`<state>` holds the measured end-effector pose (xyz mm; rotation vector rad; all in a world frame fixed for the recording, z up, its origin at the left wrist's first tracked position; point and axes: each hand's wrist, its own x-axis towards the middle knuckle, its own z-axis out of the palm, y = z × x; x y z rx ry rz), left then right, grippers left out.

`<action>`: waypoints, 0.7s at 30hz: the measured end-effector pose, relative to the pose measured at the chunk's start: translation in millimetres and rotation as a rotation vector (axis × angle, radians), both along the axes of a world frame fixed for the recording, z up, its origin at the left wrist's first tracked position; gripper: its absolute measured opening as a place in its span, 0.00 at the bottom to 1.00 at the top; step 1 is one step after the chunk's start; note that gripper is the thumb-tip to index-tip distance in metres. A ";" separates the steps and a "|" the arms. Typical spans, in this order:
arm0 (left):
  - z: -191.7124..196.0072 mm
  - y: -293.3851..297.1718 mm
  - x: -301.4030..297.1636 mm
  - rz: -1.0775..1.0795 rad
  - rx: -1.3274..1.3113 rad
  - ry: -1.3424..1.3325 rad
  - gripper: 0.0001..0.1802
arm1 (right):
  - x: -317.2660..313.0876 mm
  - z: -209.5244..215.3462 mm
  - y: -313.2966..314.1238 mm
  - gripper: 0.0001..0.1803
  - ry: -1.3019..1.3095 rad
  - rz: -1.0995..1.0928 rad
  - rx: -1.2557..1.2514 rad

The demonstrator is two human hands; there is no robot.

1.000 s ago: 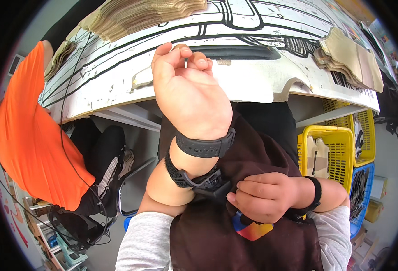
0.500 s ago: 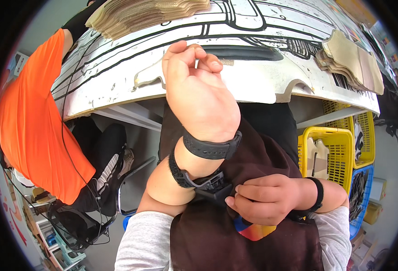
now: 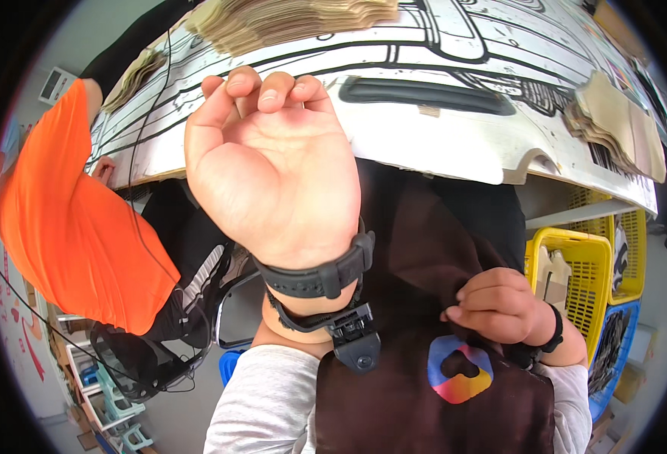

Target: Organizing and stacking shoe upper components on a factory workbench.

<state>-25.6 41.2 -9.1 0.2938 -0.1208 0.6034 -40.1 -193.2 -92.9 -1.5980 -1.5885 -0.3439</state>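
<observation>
The white worktable (image 3: 454, 151), printed with bold black outline drawings, spans the upper field; stacks of tan cardboard cut-outs lie at its far centre (image 3: 296, 19) and right edge (image 3: 613, 121), and none is in hand, so the cardboard work appears paused with the stacks untouched. At left stands a co-worker in an orange shirt (image 3: 69, 234). The wearer's dark brown apron (image 3: 432, 303) fills the lower centre and bears a rounded badge (image 3: 460, 369) in blue, orange and yellow with a dark middle. Stacked mesh baskets, yellow (image 3: 575, 272) above blue (image 3: 613, 356), sit under the table at right; the yellow one holds a cardboard piece. The left hand (image 3: 273, 174) is raised before the table edge, palm to the camera, fingers (image 3: 273, 83) curled loosely inward and grasping nothing. Its wrist carries a black wristband (image 3: 318, 274); just below it a second black strap with a buckle-like mount (image 3: 352, 339) hangs part open, judged not yet fastened. The right hand (image 3: 500, 306), also black-banded, lies against the apron, fingertips pinched on the cloth or something small; which cannot be told.
</observation>
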 end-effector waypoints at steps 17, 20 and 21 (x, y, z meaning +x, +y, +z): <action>-8.2 5.0 -1.5 -0.252 0.442 -0.190 0.07 | 48.8 65.5 -66.0 0.07 0.130 -0.564 -0.354; -31.5 -4.2 3.7 -0.308 0.856 0.000 0.10 | 47.1 84.4 -90.4 0.10 -0.374 -0.929 0.351; -32.4 -11.6 -1.7 -0.307 0.998 0.081 0.10 | 41.0 101.1 -97.0 0.14 -0.516 -0.827 0.516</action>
